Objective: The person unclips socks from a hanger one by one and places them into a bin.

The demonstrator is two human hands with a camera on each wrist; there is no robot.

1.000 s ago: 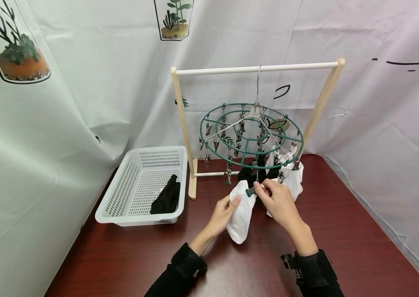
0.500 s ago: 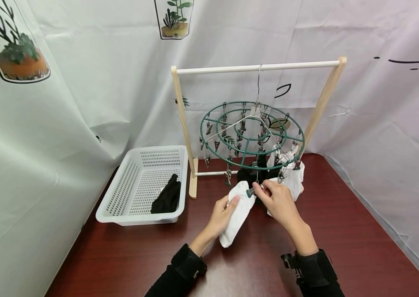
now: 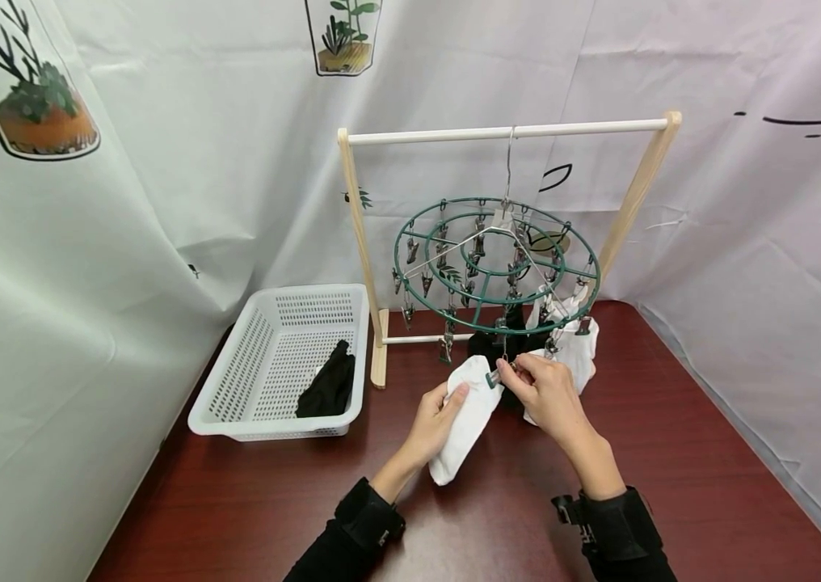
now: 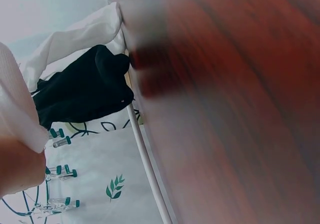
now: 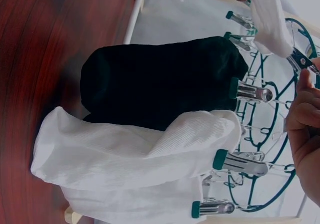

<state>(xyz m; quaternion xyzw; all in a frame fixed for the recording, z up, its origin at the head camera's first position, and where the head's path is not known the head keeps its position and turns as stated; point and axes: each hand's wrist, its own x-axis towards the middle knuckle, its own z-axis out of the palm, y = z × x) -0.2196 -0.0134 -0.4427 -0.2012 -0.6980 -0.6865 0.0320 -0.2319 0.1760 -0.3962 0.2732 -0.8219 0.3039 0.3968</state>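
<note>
A round green clip hanger [image 3: 495,260] hangs from a wooden rack [image 3: 507,132] on the dark red table [image 3: 498,517]. My left hand [image 3: 438,420] holds a white sock [image 3: 465,416] up by its top edge, beside a hanging metal clip [image 3: 496,375]. My right hand [image 3: 545,391] pinches that clip between thumb and fingers, its jaws at the sock's edge. In the right wrist view, a black sock [image 5: 160,83] and white socks [image 5: 135,156] hang clipped on the hanger, with the held sock [image 5: 270,18] at the top. The left wrist view shows the held sock [image 4: 17,106] and the hung black sock [image 4: 82,88].
A white plastic basket [image 3: 281,364] stands to the left of the rack with a black garment [image 3: 327,384] inside. White sheets printed with plants [image 3: 39,105] close in the back and both sides. Bare tabletop lies in front of my hands.
The white sock's lower end has swung left and lifted a little. Both hands have stayed at the clip, and the hanger has shifted slightly.
</note>
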